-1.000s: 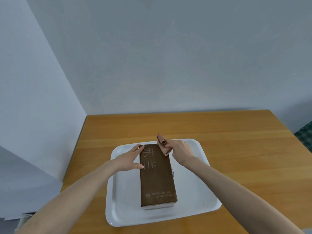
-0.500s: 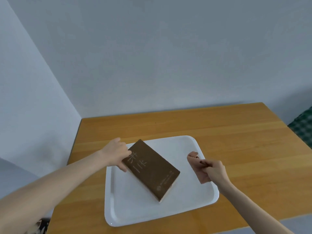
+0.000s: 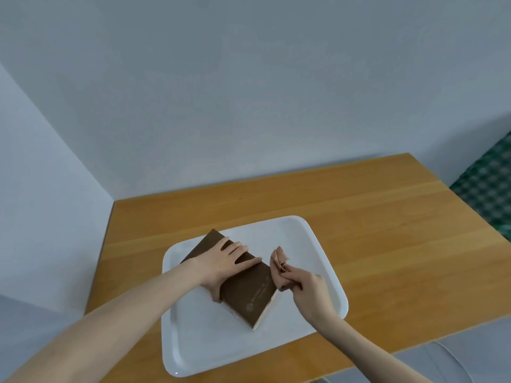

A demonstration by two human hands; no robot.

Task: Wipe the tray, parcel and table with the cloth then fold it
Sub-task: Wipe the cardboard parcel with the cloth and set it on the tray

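A brown parcel (image 3: 250, 295) lies turned at an angle on the white tray (image 3: 312, 244), which sits on the wooden table (image 3: 387, 230). My left hand (image 3: 224, 264) rests flat on the parcel's top, fingers straight, thumb down its near-left side. My right hand (image 3: 307, 286) pinches a small crumpled pinkish-brown cloth (image 3: 279, 261) against the parcel's right long edge.
Grey walls close off the table at the back and left. A green checked fabric (image 3: 489, 189) lies beyond the table's right edge. The table's front edge runs just below the tray.
My left hand slid from the parcel's far-left corner onto its top. My right hand brought the cloth leftward from the tray's right part to the parcel's right edge.
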